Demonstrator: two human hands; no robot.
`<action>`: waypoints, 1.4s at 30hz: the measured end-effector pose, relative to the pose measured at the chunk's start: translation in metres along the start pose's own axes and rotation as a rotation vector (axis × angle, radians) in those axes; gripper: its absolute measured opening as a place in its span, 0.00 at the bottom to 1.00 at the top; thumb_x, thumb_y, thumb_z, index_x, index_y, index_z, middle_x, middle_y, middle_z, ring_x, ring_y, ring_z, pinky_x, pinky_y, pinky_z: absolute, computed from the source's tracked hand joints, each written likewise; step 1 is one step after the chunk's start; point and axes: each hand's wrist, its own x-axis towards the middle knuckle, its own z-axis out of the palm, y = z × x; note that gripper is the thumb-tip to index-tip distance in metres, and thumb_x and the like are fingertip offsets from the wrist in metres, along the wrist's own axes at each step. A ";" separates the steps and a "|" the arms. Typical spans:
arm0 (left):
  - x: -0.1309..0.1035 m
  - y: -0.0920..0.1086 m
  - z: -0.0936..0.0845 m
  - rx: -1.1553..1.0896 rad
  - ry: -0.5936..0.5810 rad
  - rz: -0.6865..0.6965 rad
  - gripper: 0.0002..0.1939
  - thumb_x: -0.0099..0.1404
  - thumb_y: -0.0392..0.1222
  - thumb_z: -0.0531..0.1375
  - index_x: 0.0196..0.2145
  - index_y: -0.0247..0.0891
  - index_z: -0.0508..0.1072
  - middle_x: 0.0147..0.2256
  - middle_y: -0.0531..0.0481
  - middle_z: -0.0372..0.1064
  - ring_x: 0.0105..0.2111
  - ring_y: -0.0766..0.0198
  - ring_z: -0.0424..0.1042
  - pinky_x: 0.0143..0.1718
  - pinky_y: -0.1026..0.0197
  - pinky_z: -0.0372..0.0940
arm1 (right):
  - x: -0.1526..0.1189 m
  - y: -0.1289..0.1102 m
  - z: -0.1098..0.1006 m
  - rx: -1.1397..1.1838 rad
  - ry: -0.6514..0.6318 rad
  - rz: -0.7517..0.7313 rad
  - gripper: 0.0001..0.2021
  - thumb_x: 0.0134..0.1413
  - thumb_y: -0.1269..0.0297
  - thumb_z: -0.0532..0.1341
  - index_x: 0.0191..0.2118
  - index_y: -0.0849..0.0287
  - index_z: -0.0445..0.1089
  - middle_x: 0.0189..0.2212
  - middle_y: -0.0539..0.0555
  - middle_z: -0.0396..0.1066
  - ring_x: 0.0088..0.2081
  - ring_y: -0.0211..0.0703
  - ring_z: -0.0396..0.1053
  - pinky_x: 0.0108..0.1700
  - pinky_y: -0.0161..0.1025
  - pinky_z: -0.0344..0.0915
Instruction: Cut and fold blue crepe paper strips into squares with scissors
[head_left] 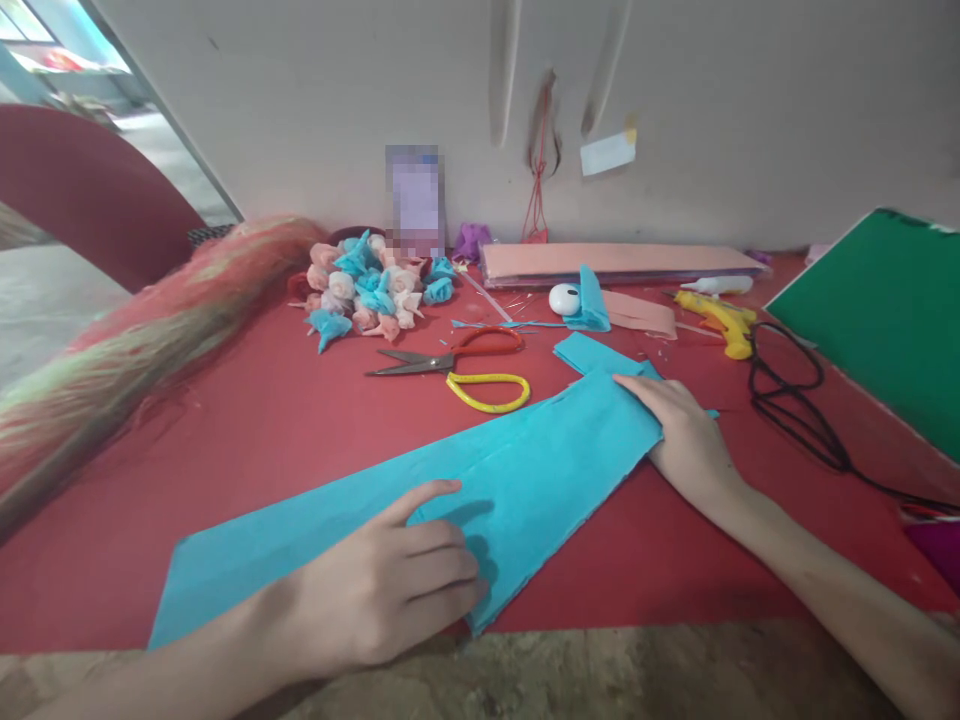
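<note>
A large folded sheet of blue crepe paper (pixel 555 470) lies across the red table, with a smaller folded blue strip (pixel 600 353) by its upper end. My right hand (pixel 686 430) grips the sheet's right end, thumb on top and the other fingers hidden beneath. Over the lower middle of the sheet is my left hand (pixel 405 580), its index finger stretched out and the others loosely curled, with nothing held. Beyond the paper, scissors (pixel 450 365) with one red and one yellow handle lie with their blades parted.
Paper roses (pixel 367 285) are heaped at the back left, near a phone (pixel 416 200). Behind the sheet sit a white roll (pixel 565 299), pink paper (pixel 622 260) and a yellow glue gun (pixel 720 318) with a black cord. A green board (pixel 885 320) stands right.
</note>
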 end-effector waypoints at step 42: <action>0.016 0.003 -0.004 -0.086 -0.200 -0.150 0.13 0.67 0.32 0.47 0.45 0.38 0.68 0.42 0.46 0.70 0.34 0.64 0.71 0.36 0.64 0.66 | 0.010 0.031 -0.019 -0.022 -0.381 -0.240 0.28 0.52 0.70 0.53 0.61 0.56 0.58 0.60 0.57 0.59 0.59 0.54 0.59 0.57 0.58 0.58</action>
